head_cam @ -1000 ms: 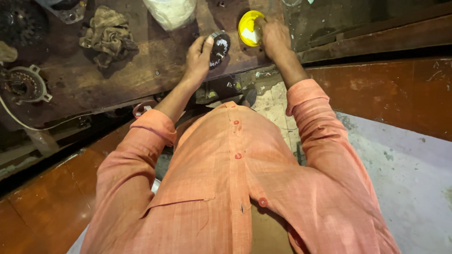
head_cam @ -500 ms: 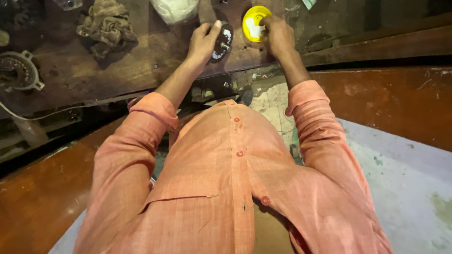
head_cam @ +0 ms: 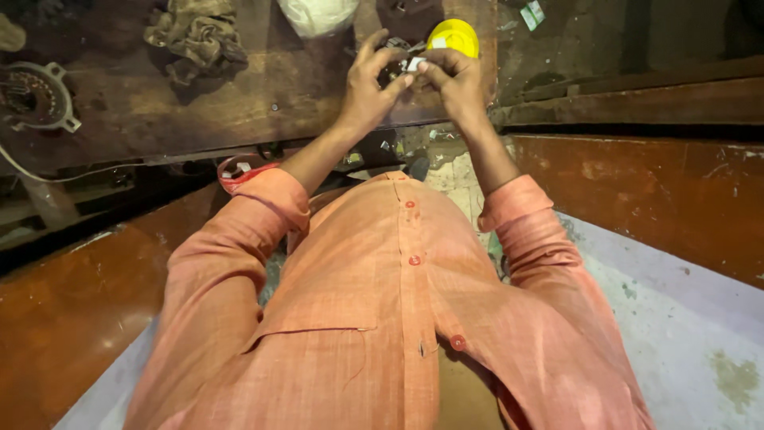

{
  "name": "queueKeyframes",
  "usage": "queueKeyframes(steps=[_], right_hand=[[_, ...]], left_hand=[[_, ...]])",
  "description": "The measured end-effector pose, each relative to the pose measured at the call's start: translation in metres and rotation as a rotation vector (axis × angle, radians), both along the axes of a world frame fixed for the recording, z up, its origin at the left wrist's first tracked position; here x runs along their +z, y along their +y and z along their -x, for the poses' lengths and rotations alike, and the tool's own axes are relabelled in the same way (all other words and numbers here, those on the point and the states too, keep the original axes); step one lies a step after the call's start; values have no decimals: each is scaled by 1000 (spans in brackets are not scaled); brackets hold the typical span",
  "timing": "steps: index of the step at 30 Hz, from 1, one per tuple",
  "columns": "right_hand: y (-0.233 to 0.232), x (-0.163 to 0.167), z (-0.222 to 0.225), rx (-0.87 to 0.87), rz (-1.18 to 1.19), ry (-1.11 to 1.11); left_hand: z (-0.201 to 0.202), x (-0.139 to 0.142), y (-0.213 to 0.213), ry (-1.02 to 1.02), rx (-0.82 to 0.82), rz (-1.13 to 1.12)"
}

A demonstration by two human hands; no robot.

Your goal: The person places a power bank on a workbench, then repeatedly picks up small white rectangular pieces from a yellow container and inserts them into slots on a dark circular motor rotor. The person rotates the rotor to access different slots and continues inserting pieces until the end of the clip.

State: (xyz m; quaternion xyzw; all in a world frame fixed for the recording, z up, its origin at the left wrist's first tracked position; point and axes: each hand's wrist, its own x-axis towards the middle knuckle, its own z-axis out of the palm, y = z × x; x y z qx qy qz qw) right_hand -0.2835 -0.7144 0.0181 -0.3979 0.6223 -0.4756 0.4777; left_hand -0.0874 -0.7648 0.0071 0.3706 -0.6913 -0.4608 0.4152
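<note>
seen from above, a person in a soft orange buttoned shirt (head_cam: 382,318) reaches both arms forward over a worn dark wooden counter (head_cam: 239,111). the left hand (head_cam: 370,84) and right hand (head_cam: 450,80) meet, fingers pinched narrow around a small pale piece (head_cam: 415,63) held between them, over a dark round metal part (head_cam: 391,60). this wants a steady, light pinch, wrists braced. just beyond the right hand lies a glossy yellow round lid (head_cam: 454,36). farther left of the left hand sits a crumpled greasy rag (head_cam: 195,36).
</note>
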Motion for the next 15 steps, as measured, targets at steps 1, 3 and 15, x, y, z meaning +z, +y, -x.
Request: queueKeyframes(steps=[1,3,15], right_hand=[[2,2,-7,4,-5,-56],[2,8,-16,10,-43,-139],[16,11,-25,-105,-187,-472]], left_hand=[[0,-1,0,-3,22,-20],[2,-4,-4,-8,59,-57],[-19,-7,-1,0,-90,-25]])
